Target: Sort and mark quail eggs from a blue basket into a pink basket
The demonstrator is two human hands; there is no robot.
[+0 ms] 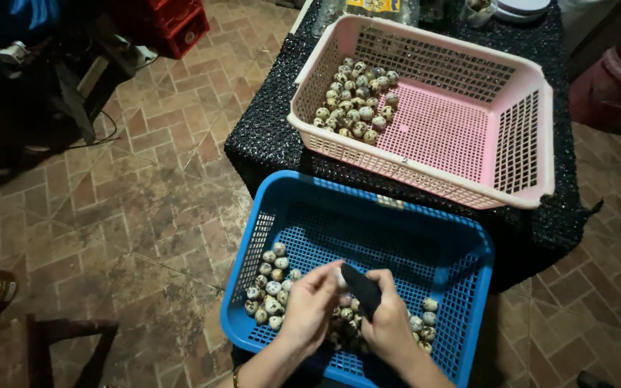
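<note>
1. At far left we see a brick floor (145, 208).
2. Our left hand (309, 307) pinches a speckled quail egg (338, 279) over the blue basket (368, 215).
3. Our right hand (388, 322) is closed around a small black object (362, 287), touching that egg.
4. More quail eggs (271, 287) lie in the blue basket.
5. Beyond, a pink basket (526, 194) holds another egg pile (357, 100).

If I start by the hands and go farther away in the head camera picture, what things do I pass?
Left hand and right hand with a small black tool → speckled eggs in the blue basket → pink basket on the black cloth → its pile of speckled eggs.
</note>
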